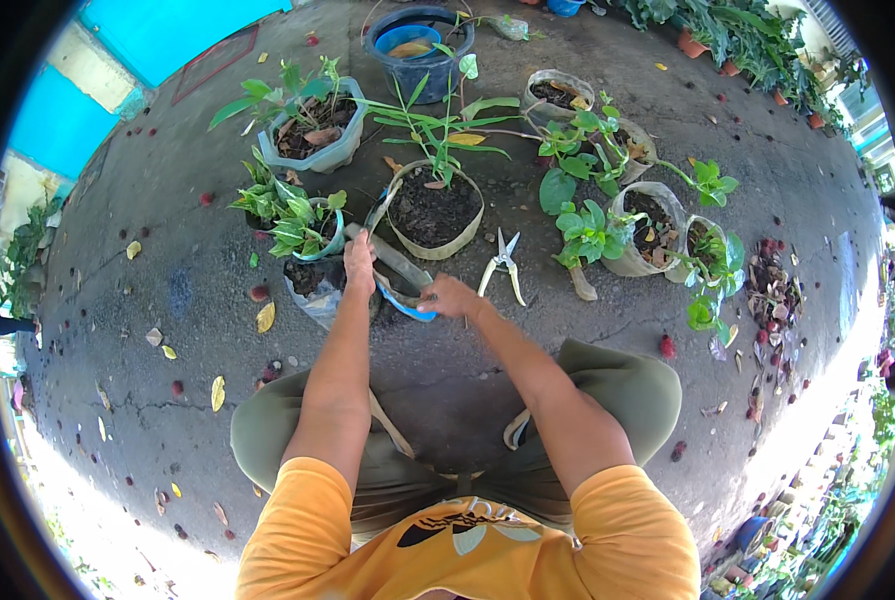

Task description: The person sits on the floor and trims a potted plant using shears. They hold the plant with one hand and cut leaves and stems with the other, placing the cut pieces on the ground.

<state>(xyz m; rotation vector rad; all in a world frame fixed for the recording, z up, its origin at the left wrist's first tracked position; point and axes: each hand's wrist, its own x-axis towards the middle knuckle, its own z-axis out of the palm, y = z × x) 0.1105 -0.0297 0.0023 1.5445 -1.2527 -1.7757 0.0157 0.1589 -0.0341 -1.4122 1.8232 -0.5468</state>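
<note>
My left hand [359, 258] grips the upper end of a long, flattened grey-and-blue piece [395, 262], apparently plastic, between the pots. My right hand [447, 297] is closed on its lower end. A tan grow bag [440, 239] of dark soil with a long-leaved plant stands just beyond them. A soil-filled bag [310, 298] is beside my left hand, below a leafy plant in a light green pot [329, 237]. White-handled pruning shears [507, 264] lie open on the concrete to the right of my right hand.
Bagged leafy plants [644, 258] stand to the right. A translucent planter [321, 148] and a black pot [415, 80] holding a blue container are farther back. Fallen leaves and red fruits [667, 345] dot the concrete [177, 400]. Potted greenery [717, 45] lines the far edge.
</note>
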